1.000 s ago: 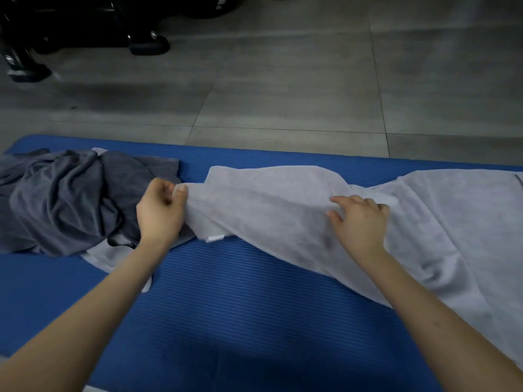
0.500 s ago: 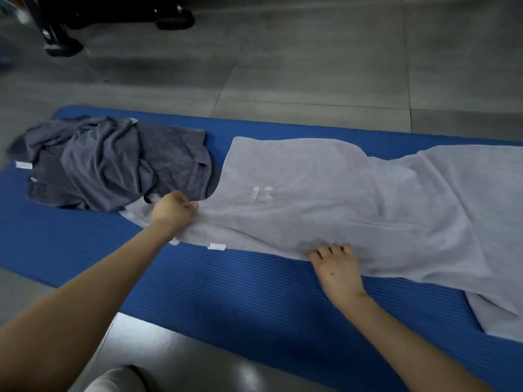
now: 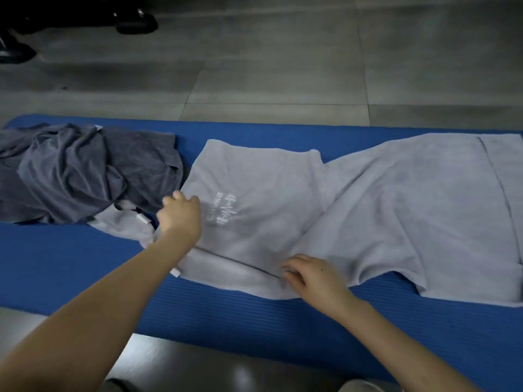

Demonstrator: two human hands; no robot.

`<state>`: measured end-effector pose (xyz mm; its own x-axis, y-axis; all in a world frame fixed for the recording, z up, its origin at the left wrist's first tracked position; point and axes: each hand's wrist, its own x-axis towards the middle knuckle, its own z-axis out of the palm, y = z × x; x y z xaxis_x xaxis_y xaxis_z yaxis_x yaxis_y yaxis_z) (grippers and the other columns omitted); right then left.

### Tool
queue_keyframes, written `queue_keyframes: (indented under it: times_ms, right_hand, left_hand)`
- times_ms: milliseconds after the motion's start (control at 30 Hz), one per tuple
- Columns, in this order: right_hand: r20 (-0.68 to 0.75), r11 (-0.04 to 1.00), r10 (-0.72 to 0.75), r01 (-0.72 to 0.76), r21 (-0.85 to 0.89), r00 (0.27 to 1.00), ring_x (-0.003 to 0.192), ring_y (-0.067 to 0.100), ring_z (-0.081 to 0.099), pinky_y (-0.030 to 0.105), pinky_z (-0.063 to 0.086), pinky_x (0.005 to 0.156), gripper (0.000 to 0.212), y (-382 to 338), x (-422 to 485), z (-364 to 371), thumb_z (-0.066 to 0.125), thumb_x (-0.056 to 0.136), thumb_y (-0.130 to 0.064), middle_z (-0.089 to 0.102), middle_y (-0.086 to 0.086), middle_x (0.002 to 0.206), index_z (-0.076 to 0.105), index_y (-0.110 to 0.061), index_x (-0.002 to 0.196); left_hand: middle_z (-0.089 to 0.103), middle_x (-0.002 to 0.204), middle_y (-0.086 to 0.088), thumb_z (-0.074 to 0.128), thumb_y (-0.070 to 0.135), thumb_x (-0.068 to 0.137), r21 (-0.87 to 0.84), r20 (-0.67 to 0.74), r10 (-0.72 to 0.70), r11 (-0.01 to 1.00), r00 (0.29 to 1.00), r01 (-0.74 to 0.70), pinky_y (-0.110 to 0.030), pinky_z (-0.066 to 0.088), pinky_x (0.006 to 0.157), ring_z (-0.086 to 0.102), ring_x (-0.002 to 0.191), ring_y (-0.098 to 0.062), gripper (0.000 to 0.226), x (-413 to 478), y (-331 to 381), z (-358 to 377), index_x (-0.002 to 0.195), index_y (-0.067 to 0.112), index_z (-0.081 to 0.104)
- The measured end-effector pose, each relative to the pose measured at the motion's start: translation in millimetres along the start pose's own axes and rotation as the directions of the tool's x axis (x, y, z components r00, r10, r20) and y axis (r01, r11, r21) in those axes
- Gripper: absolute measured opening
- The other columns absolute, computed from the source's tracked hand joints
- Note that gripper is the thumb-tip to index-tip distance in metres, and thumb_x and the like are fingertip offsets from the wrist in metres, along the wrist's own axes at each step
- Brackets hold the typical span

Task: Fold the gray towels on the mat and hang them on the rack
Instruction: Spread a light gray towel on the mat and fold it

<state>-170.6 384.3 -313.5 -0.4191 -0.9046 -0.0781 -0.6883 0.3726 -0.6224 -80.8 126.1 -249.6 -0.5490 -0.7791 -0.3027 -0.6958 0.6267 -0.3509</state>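
1. Head view: a pale gray terry towel (image 3: 368,199) lies spread on the blue ribbed foam mat (image 3: 85,264). Its long axis runs left to right, and most of it stretches rightward beyond both hands.
2. The left hand (image 3: 181,215), fingers curled, grips the towel's left end, just beside a crumpled dark gray towel (image 3: 79,171).
3. The right hand (image 3: 314,274) pinches the near hem with bent fingers, and creases radiate from it.
4. The left end looks likeliest to be carried rightward, and the left hand already holds it.

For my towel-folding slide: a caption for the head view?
Left hand grips, right hand touches a light gray towel on the blue mat, beside a crumpled dark gray towel.
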Motion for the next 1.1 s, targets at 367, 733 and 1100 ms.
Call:
queue_keyframes:
  times_ms: [367, 733, 1100]
  right_hand:
    - [-0.718, 0.671, 0.531, -0.741, 0.033, 0.449, 0.074, 0.035, 0.061, 0.033, 0.046, 0.056, 0.011, 132, -130, -80, 0.07, 0.079, -0.005, 0.069, 0.012, 0.086, 0.07, -0.008, 0.09]
    - [-0.653, 0.196, 0.757, -0.941, 0.276, -0.033, 0.106, 0.042, 0.047, 0.045, 0.038, 0.083, 0.039, 239, -196, -143, 0.049, 0.094, -0.028, 0.054, 0.026, 0.118, 0.054, 0.002, 0.119]
    - [-0.645, 0.291, 0.764, -0.905, 0.31, 0.025, 0.072, 0.026, 0.053, 0.042, 0.044, 0.076, 0.022, 274, -229, -151, 0.054, 0.093, -0.031, 0.062, 0.009, 0.087, 0.057, -0.01, 0.087]
  left_hand:
    - [0.05, 0.119, -0.016, 0.047, 0.015, 0.092, -0.332, -0.295, 0.737, 0.518, 0.609, -0.788, -0.043, 0.044, 0.091, 0.044, 0.109, -0.033, 0.03, -53, 208, -13, 0.119, 0.008, 0.059]
    - [0.019, 0.156, -0.003, 0.035, 0.037, 0.1, -0.2, -0.177, 0.87, 0.427, 0.461, -0.882, -0.032, 0.014, 0.115, 0.013, 0.142, -0.023, 0.044, -85, 321, -32, 0.144, 0.028, 0.035]
    - [0.004, 0.159, -0.003, 0.008, 0.056, 0.091, 0.045, -0.091, 0.897, 0.437, 0.432, -0.898, -0.046, -0.001, 0.117, 0.0, 0.145, -0.028, 0.061, -87, 370, -38, 0.149, 0.037, 0.006]
